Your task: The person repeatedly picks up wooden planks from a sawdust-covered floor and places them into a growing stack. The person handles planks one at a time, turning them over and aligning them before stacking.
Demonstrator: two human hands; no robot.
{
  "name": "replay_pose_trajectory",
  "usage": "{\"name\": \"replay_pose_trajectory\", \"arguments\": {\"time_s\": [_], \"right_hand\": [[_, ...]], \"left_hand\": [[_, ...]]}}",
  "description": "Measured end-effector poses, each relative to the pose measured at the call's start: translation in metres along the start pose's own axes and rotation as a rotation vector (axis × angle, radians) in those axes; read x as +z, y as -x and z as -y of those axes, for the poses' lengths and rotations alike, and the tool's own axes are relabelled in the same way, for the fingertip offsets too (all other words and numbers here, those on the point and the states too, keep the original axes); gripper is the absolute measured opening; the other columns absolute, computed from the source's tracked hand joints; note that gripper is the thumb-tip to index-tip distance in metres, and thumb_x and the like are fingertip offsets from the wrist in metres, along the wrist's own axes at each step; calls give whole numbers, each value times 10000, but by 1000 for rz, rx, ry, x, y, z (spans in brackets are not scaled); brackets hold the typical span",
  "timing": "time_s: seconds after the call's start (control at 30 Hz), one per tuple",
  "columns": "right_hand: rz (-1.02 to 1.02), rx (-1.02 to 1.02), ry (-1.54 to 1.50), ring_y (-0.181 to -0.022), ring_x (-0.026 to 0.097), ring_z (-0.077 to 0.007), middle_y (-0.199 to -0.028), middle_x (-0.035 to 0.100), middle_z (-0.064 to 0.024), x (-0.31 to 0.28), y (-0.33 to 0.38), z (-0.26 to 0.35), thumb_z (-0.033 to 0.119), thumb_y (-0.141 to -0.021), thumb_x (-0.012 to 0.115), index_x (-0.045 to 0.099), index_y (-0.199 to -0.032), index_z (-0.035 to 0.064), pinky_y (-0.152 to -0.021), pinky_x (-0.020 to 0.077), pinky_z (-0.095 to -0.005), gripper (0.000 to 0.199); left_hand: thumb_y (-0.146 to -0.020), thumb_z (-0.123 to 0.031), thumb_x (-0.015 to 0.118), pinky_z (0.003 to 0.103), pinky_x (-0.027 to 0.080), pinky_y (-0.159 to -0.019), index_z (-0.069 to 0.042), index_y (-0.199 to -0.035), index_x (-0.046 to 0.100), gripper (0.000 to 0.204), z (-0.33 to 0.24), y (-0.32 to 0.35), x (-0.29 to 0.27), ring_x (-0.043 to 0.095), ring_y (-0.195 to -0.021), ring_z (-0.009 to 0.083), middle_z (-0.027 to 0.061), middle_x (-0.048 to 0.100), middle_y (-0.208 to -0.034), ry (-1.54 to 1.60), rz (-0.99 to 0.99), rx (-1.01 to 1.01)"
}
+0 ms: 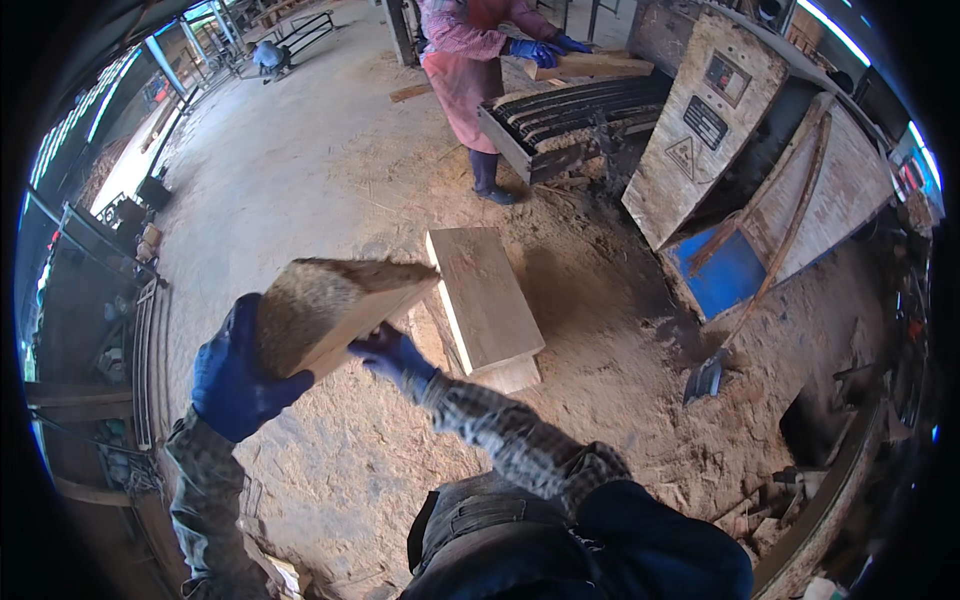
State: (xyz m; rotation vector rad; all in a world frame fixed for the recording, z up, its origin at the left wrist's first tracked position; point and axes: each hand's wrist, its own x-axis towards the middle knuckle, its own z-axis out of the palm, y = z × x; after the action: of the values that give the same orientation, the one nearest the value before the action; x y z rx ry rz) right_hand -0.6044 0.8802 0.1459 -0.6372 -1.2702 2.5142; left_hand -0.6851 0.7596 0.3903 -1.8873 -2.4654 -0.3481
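My left hand [236, 372], in a blue glove, is closed round the near left end of a thick wood slab [345, 305]. Rough bark runs along one face of the slab, while its cut face is pale and smooth. My right hand [395, 357], also gloved, holds the slab's lower edge near the middle; part of its fingers is hidden behind the wood. The slab is raised and tilted, its far tip overlapping the corner of a stack of sawn boards [487, 295] in the view. That stack lies low in front of me on the sawdust-covered floor.
Across from me a co-worker's gloved hands [545, 50] rest on a piece of wood [590, 65] at a ridged feed bed [575, 115] of a large machine [690, 130]. A shovel [707, 378] leans at the right. Wood scraps [775, 510] lie lower right.
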Motion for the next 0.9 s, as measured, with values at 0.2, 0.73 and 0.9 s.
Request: {"name": "replay_pose_trajectory", "arguments": {"time_s": [0.2, 0.73, 0.9], "right_hand": [[-318, -153, -444, -960, 575, -245, -1107, 581, -132, -87, -31, 22, 296, -844, 594, 474, -1206, 55, -842, 477, -369, 451], [-603, 1685, 710, -1112, 537, -321, -1143, 599, -183, -233, 519, -385, 543, -745, 607, 614, -1109, 57, -905, 443, -425, 607], [-976, 901, 55, -803, 632, -229, -965, 655, -109, -200, 460, -392, 287, -842, 628, 633, -1030, 18, -705, 504, -364, 328]], "left_hand": [[-615, -317, 748, 476, 421, -868, 9, -1304, 371, 850, -35, -44, 93, 490, -1044, 368, 191, 481, -1181, -355, -195, 311], [-658, -539, 698, 579, 257, -994, -115, -1364, 351, 893, 15, -82, 553, 289, -1280, 434, 179, 319, -1412, 295, 16, 362], [-646, -528, 707, 566, 253, -1001, -112, -1358, 355, 896, 18, -86, 541, 282, -1287, 424, 175, 326, -1409, 232, 60, 383]]}}
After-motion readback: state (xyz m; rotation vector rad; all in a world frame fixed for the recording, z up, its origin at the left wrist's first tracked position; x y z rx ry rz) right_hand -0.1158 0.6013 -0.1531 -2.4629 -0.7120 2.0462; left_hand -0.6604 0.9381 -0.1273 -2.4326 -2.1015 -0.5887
